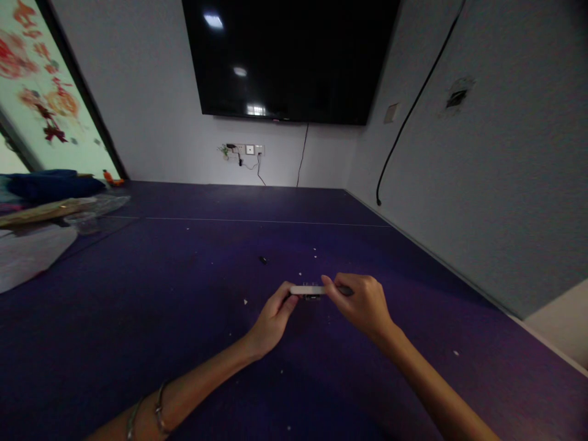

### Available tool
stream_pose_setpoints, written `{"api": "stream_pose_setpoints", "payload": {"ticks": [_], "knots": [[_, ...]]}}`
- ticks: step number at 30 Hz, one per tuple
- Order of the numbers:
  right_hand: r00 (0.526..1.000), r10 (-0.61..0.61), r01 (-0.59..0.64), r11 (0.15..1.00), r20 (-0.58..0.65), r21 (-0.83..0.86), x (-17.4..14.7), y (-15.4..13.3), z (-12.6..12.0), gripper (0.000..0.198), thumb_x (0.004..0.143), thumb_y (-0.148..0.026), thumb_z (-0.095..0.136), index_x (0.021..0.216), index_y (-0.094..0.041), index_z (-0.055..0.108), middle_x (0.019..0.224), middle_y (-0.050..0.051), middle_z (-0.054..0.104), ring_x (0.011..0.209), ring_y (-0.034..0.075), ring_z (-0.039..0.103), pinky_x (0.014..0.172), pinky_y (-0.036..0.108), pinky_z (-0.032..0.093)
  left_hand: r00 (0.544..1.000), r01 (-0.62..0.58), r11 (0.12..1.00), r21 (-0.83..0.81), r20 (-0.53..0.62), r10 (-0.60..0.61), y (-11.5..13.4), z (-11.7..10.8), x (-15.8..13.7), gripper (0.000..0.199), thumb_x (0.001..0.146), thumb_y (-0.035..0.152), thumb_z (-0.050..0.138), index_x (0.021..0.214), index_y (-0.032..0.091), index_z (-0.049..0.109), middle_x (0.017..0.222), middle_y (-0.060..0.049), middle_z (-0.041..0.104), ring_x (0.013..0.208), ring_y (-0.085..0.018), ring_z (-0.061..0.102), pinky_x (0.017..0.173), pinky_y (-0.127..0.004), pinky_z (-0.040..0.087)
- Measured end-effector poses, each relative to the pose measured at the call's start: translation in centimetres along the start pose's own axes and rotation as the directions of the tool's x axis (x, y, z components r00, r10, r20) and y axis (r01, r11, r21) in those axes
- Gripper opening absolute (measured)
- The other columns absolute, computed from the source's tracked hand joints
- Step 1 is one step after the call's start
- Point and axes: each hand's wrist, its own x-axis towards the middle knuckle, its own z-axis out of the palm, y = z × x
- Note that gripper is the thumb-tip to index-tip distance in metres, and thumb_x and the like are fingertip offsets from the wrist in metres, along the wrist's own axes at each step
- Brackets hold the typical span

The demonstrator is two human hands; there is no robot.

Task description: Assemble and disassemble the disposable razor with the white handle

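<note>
A slim white piece [307,290], seen nearly edge-on, spans the gap between my two hands above the purple surface. Small metal-and-dark parts [313,297] show along its lower edge; their kind is too small to make out. My left hand [272,315] is closed on the white piece's left end, thumb below and fingers above. My right hand [361,300] is closed at the other end, its thumb against the piece. Out of that fist pokes a dark rounded end [345,290], like a tool handle; the rest of it is hidden.
A small black object [263,260] and several white scraps [245,301] lie on the purple surface [160,343]. At the left are plastic bags [34,254] and blue cloth [50,184]. A television [294,61] hangs ahead; a black cable [413,110] dangles along the right wall.
</note>
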Motion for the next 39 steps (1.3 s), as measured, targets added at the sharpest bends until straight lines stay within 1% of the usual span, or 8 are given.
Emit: {"api": "stream_pose_setpoints", "payload": {"ticks": [4, 11, 17, 24, 30, 34, 37, 39], "knots": [[1.000, 0.009, -0.011, 0.997, 0.025, 0.071, 0.2, 1.5, 0.2, 0.050, 0.084, -0.045, 0.045, 0.043, -0.017, 0.038, 0.042, -0.003, 0.034, 0.040, 0.006, 0.028, 0.046, 0.024, 0.019, 1.000, -0.007, 1.000, -0.014, -0.026, 0.006, 0.2, -0.1, 0.2, 0.020, 0.090, 0.033, 0.042, 0.082, 0.019, 0.052, 0.074, 0.002, 0.045, 0.071, -0.013, 0.040, 0.067, -0.023, 0.032], [1.000, -0.001, -0.002, 0.995, 0.026, 0.101, 0.1, 0.2, 0.3, 0.047, 0.082, -0.044, 0.049, 0.043, -0.017, 0.044, 0.041, -0.004, 0.037, 0.041, 0.007, 0.030, 0.045, 0.024, 0.019, 1.000, -0.011, 0.998, -0.058, -0.002, 0.011, 0.0, 0.1, 0.1, 0.016, 0.089, 0.032, 0.044, 0.085, 0.019, 0.052, 0.076, 0.001, 0.045, 0.073, -0.014, 0.040, 0.068, -0.023, 0.031], [0.999, 0.038, -0.036, 0.991, -0.016, 0.129, 0.5, 1.8, 0.2, 0.050, 0.082, -0.042, 0.046, 0.040, -0.017, 0.036, 0.040, -0.004, 0.029, 0.040, 0.007, 0.024, 0.044, 0.024, 0.018, 1.000, 0.004, 0.999, -0.037, 0.000, -0.004, 0.5, -0.1, 0.1, 0.018, 0.089, 0.034, 0.043, 0.081, 0.019, 0.050, 0.072, 0.002, 0.042, 0.069, -0.013, 0.037, 0.065, -0.022, 0.031], [1.000, 0.002, -0.002, 0.994, 0.003, 0.110, 0.3, 0.2, -0.3, 0.049, 0.081, -0.042, 0.048, 0.040, -0.016, 0.040, 0.041, -0.004, 0.031, 0.040, 0.006, 0.024, 0.045, 0.025, 0.018, 0.999, -0.029, 0.999, -0.044, 0.042, 0.031, 0.1, -0.1, 0.0, 0.016, 0.089, 0.033, 0.045, 0.086, 0.019, 0.053, 0.077, 0.001, 0.046, 0.073, -0.014, 0.040, 0.069, -0.022, 0.032], [0.999, 0.021, -0.020, 0.999, -0.034, 0.034, 0.6, 2.8, 0.3, 0.050, 0.081, -0.044, 0.048, 0.040, -0.016, 0.040, 0.041, -0.004, 0.031, 0.040, 0.007, 0.025, 0.045, 0.024, 0.018, 0.999, -0.015, 0.999, -0.044, 0.036, 0.016, 0.5, -0.6, 0.2, 0.019, 0.089, 0.034, 0.044, 0.081, 0.018, 0.052, 0.071, 0.002, 0.042, 0.067, -0.013, 0.037, 0.062, -0.022, 0.029], [0.997, 0.064, -0.060, 0.993, -0.038, 0.099, 0.4, 1.3, -0.1, 0.052, 0.083, -0.043, 0.045, 0.039, -0.017, 0.037, 0.040, -0.004, 0.029, 0.040, 0.006, 0.023, 0.044, 0.024, 0.017, 0.998, -0.007, 1.000, -0.023, 0.056, 0.008, 0.3, -0.5, 0.3, 0.019, 0.089, 0.034, 0.044, 0.084, 0.019, 0.054, 0.073, 0.001, 0.045, 0.070, -0.014, 0.039, 0.065, -0.023, 0.031], [0.999, 0.042, -0.040, 0.992, -0.010, 0.119, 0.1, -0.3, 0.1, 0.051, 0.082, -0.043, 0.047, 0.040, -0.016, 0.039, 0.041, -0.004, 0.030, 0.040, 0.006, 0.024, 0.044, 0.025, 0.017, 0.997, -0.013, 0.999, -0.044, 0.074, 0.016, 0.2, -0.3, 0.2, 0.019, 0.088, 0.034, 0.045, 0.083, 0.018, 0.054, 0.075, 0.000, 0.047, 0.073, -0.014, 0.041, 0.068, -0.023, 0.033], [0.999, 0.039, -0.040, 0.991, 0.005, 0.129, -0.1, -0.1, 0.5, 0.051, 0.083, -0.044, 0.045, 0.040, -0.016, 0.038, 0.041, -0.004, 0.029, 0.040, 0.006, 0.023, 0.044, 0.025, 0.018, 0.997, -0.008, 0.998, -0.061, 0.072, 0.012, 0.4, -0.3, 0.0, 0.020, 0.088, 0.035, 0.046, 0.080, 0.018, 0.054, 0.074, 0.001, 0.046, 0.071, -0.014, 0.040, 0.066, -0.023, 0.032]]}}
